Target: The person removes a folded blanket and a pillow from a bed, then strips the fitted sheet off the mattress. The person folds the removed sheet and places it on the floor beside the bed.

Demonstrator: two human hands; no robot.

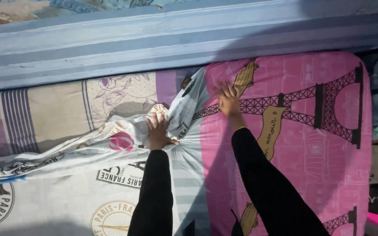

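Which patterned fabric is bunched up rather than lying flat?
The white stamp-print sheet, crumpled under the left hand. The pink tower-print sheet under the right hand lies smooth.

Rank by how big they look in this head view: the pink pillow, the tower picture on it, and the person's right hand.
1. Pink pillow, largest by far.
2. Black tower picture across its upper part.
3. Right hand, smallest, lying flat on the pillow.

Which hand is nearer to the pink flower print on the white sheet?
Left. The left hand rests just right of the pink flower print; the right hand lies farther right, on the pink sheet.
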